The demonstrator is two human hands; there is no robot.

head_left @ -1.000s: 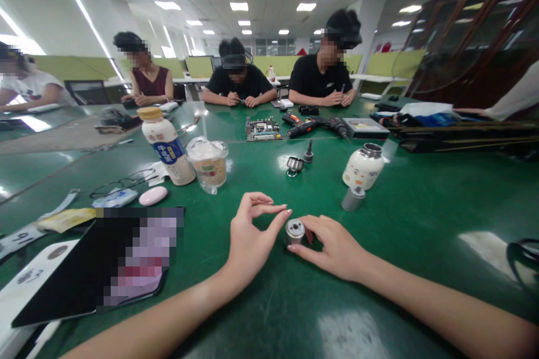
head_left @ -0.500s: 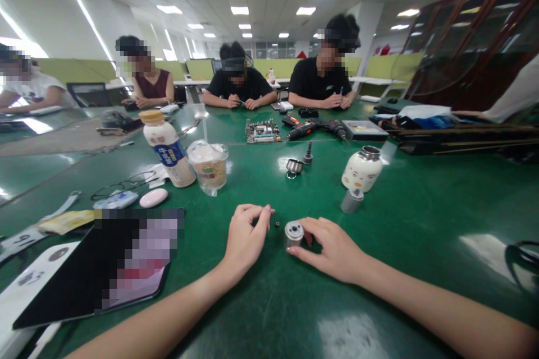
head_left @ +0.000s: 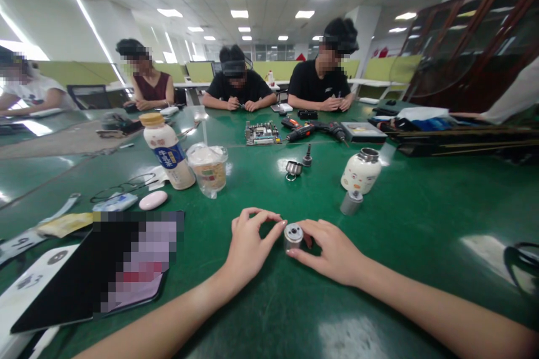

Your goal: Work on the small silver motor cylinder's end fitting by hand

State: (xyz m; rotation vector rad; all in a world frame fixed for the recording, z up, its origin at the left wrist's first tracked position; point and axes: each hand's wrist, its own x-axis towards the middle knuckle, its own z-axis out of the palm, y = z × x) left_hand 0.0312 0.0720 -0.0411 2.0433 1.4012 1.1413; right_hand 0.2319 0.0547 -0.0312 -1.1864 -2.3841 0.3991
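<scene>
A short silver metal cylinder (head_left: 293,237) stands upright on the green table, small holes in its top face. My right hand (head_left: 334,249) is closed around its right side, thumb at the front and fingers behind. Just left of the cylinder, my left hand (head_left: 252,241) brings thumb and forefinger together in a pinch; whatever lies between the tips is too small or hidden to name. Farther right stands another grey metal cylinder (head_left: 351,203). Beyond my hands lie a steel ring-shaped part (head_left: 293,169) and a dark part with a shaft (head_left: 307,156).
A cream jar (head_left: 361,173) stands at right. To the left are a bottle (head_left: 169,157), a lidded cup (head_left: 210,171), a pale pink oval case (head_left: 153,200) and a tablet (head_left: 76,275). A circuit board (head_left: 263,133) and power drills (head_left: 315,130) lie farther back, before seated people.
My left hand has shifted right, and its thumb and forefinger now cover the spot where a tiny dark part lay. My right hand stays at the cylinder.
</scene>
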